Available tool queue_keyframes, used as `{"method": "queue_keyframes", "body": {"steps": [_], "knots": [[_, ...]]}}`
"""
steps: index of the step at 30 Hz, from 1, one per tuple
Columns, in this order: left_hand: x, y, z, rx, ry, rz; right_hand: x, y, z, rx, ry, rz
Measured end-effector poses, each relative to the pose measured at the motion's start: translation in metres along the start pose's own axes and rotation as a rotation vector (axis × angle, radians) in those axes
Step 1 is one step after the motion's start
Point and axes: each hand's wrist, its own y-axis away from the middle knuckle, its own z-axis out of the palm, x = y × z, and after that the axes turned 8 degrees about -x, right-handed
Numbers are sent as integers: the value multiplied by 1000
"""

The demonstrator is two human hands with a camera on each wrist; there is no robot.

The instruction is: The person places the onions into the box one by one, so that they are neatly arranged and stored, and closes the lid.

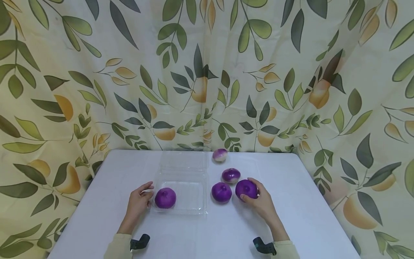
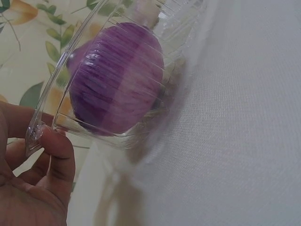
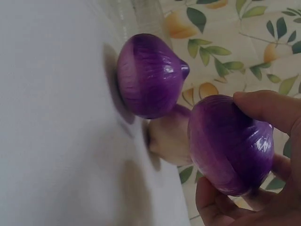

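Right hand (image 1: 262,204) grips a purple onion (image 1: 244,190); 3 more onions (image 1: 221,192) lie from its 9 to 11 o'clock on the white table (image 1: 310,216). Left hand (image 1: 139,201) pinches a clear container (image 1: 192,194) at its 9 o'clock edge, with 1 onion (image 1: 165,198) inside toward 8 o'clock. At 12 o'clock, behind the table, hangs a leaf-printed cream curtain (image 1: 226,54).

A cream fabric backdrop (image 1: 220,108), printed with green and slate-grey leaves and orange fruit (softly creased in places), hangs behind and along both sides of a white table with rounded far corners (image 1: 233,233).
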Motion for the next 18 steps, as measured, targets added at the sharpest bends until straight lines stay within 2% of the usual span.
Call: {"method": "queue_keyframes", "body": {"steps": [9, 18], "knots": [[-3, -1, 0, 8, -14, -5, -9, 1, -1, 14, -19, -27], [1, 1, 0, 11, 9, -7, -18, 1, 1, 23, -46, -73]]}}
